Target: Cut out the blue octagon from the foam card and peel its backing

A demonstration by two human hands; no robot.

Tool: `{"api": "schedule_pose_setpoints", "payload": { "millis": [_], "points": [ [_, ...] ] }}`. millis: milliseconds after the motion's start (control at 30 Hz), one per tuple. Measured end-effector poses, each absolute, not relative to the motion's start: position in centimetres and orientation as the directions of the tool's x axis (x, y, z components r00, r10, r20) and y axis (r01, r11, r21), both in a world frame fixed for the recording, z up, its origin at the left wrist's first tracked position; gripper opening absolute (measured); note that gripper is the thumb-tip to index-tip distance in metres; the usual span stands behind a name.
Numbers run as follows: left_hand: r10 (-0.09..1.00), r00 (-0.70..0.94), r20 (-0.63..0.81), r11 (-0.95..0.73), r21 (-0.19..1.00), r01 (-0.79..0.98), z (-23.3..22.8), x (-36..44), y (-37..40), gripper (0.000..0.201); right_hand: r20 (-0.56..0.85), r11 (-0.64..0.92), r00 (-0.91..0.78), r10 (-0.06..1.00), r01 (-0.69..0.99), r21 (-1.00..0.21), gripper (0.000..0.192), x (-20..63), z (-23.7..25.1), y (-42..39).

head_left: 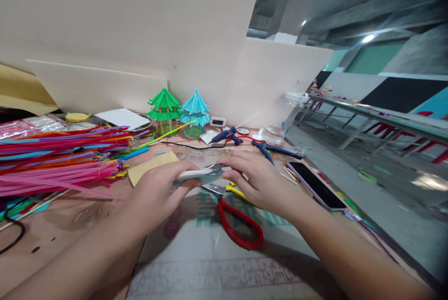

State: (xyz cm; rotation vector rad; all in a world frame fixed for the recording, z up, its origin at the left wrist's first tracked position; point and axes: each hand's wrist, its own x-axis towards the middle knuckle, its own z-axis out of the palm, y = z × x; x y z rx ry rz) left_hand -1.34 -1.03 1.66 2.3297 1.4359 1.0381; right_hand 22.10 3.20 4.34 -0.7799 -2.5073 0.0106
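My left hand and my right hand meet over the middle of the table and together hold a small pale strip-like piece. The left fingers pinch its left end and the right fingers touch its right end. Just under the hands lie red-handled scissors with the blades pointing toward the piece, and a yellow-handled tool partly hidden by my right hand.
A large pile of coloured straws fills the left. Green and blue straw pagoda models stand at the back by white foam boards. A blue glue gun, pliers, a phone and a tan card lie nearby.
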Motion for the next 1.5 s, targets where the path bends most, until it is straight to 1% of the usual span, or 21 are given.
{"api": "schedule_pose_setpoints", "payload": {
  "millis": [167, 333, 567, 733, 800, 900, 1000, 1233, 1367, 1500],
  "points": [
    [0.863, 0.321, 0.391, -0.5, 0.561, 0.66, 1.1, -1.1, -1.1, 0.012, 0.444, 0.856, -0.743, 0.501, 0.501, -0.128, 0.025, 21.5, 4.4, 2.6],
    [0.877, 0.306, 0.37, -0.477, 0.597, 0.645, 0.9, -1.0, -1.0, 0.014, 0.504, 0.868, -0.726, 0.468, 0.486, -0.104, 0.025, 21.3, 3.9, 2.8],
    [0.884, 0.283, 0.371, -0.463, 0.619, 0.634, 0.7, -1.0, -0.8, 0.016, 0.55, 0.875, -0.701, 0.453, 0.467, -0.126, 0.029, 21.1, 3.4, 2.8],
    [0.889, 0.277, 0.364, -0.455, 0.649, 0.609, 0.9, -1.2, -0.6, 0.018, 0.547, 0.868, -0.693, 0.469, 0.476, -0.141, 0.028, 21.3, 3.6, 2.9],
    [0.906, 0.245, 0.346, -0.422, 0.684, 0.595, 1.1, -1.1, -0.6, 0.021, 0.556, 0.863, -0.679, 0.48, 0.478, -0.161, 0.025, 21.4, 3.8, 2.9],
    [0.935, 0.183, 0.305, -0.355, 0.757, 0.549, 1.3, -0.8, -0.9, 0.026, 0.538, 0.846, -0.663, 0.52, 0.485, -0.221, 0.025, 21.5, 3.9, 2.9],
    [0.94, 0.176, 0.292, -0.341, 0.801, 0.492, 1.5, -0.3, -1.3, 0.026, 0.504, 0.83, -0.665, 0.55, 0.499, -0.248, 0.027, 21.4, 3.9, 2.6],
    [0.937, 0.149, 0.315, -0.348, 0.804, 0.482, 1.3, -0.1, -1.3, 0.025, 0.513, 0.826, -0.657, 0.553, 0.511, -0.237, 0.028, 21.4, 4.2, 2.3],
    [0.934, 0.16, 0.319, -0.356, 0.803, 0.477, 0.9, -0.1, -1.3, 0.028, 0.482, 0.813, -0.66, 0.576, 0.523, -0.254, 0.029, 21.4, 4.0, 2.5],
    [0.941, 0.155, 0.302, -0.339, 0.81, 0.479, 0.7, 0.0, -1.3, 0.028, 0.487, 0.802, -0.643, 0.591, 0.536, -0.265, 0.031, 21.4, 3.7, 2.5]
  ]
}}
